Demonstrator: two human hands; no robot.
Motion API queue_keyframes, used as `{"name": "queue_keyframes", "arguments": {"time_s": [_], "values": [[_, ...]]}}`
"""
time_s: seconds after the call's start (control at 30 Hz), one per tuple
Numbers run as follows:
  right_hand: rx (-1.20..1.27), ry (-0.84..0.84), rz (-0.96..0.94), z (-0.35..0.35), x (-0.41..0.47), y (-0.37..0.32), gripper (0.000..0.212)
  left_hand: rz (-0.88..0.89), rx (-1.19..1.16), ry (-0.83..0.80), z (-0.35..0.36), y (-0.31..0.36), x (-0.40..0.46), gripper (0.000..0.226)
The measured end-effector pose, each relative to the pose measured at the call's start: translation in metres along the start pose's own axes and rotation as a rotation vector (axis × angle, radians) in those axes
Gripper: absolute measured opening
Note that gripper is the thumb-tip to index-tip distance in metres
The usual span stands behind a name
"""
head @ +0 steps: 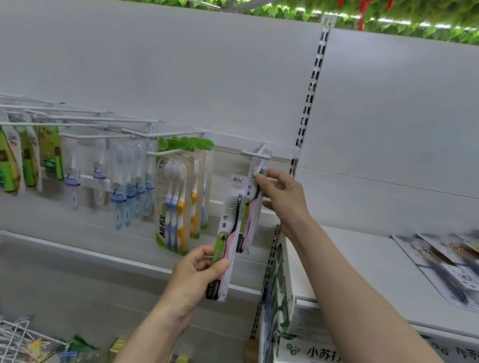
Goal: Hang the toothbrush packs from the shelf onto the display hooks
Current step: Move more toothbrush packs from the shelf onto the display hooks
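Note:
My left hand (195,269) grips the lower part of a toothbrush pack (229,228) with a black and a pink brush, held upright in front of the display. My right hand (283,197) pinches the top of a second, similar pack (250,212) that hangs at the rightmost white display hook (255,154). More packs of this kind (462,269) lie flat on the white shelf (351,264) to the right.
Other white hooks to the left carry a green Allfix multi-pack (180,198), blue and white brush packs (130,180) and green packs (18,154). A slotted upright (310,99) divides the panels. Boxes (319,360) sit under the right shelf; loose wire hooks (8,337) lie at the bottom left.

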State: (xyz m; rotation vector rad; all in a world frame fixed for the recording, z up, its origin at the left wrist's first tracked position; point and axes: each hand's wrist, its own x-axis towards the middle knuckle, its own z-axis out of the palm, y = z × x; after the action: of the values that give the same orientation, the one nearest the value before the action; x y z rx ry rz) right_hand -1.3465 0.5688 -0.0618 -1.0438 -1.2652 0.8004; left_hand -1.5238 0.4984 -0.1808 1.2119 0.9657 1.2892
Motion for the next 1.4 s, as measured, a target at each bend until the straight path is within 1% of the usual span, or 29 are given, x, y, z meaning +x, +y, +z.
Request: {"name": "queue_keyframes", "arguments": {"time_s": [0.2,0.33,0.37,0.5,0.67,0.73,0.83,0.9,0.97,1.07,1.13,1.33,1.4], "values": [[-0.010,0.017,0.022,-0.007,-0.007,-0.001,0.011,-0.004,-0.005,-0.022,0.008,0.000,-0.003,0.019],[-0.056,0.134,-0.012,-0.016,-0.021,-0.003,0.022,-0.009,-0.010,-0.046,0.015,-0.001,-0.003,0.018],[-0.058,0.117,-0.005,-0.017,-0.027,-0.005,0.024,-0.008,-0.010,-0.050,0.017,-0.001,-0.003,0.019],[-0.031,-0.062,0.028,-0.024,-0.047,-0.007,0.032,0.001,-0.015,-0.074,0.029,0.000,-0.003,0.018],[0.051,-0.036,0.017,-0.035,-0.056,-0.013,0.040,0.026,-0.032,-0.127,0.039,0.006,-0.003,0.019],[0.066,-0.017,-0.012,-0.038,-0.058,-0.016,0.035,0.040,-0.039,-0.140,0.043,0.011,-0.002,0.017],[0.058,0.014,-0.070,-0.039,-0.058,-0.021,0.018,0.060,-0.028,-0.141,0.048,0.017,0.000,0.018],[0.058,0.030,-0.085,-0.037,-0.056,-0.027,0.012,0.067,-0.030,-0.123,0.050,0.020,0.003,0.021],[0.040,0.036,-0.099,-0.034,-0.054,-0.033,0.013,0.070,-0.037,-0.111,0.051,0.023,0.007,0.021],[0.003,0.017,-0.109,-0.029,-0.051,-0.037,0.023,0.065,-0.059,-0.097,0.050,0.023,0.010,0.019],[-0.009,-0.009,-0.100,-0.027,-0.049,-0.037,0.026,0.061,-0.074,-0.095,0.050,0.022,0.011,0.019],[-0.022,-0.021,-0.103,-0.022,-0.049,-0.034,0.013,0.046,-0.087,-0.070,0.046,0.019,0.011,0.018],[-0.043,-0.016,-0.106,-0.021,-0.049,-0.036,0.012,0.043,-0.076,-0.068,0.045,0.019,0.012,0.017]]}}
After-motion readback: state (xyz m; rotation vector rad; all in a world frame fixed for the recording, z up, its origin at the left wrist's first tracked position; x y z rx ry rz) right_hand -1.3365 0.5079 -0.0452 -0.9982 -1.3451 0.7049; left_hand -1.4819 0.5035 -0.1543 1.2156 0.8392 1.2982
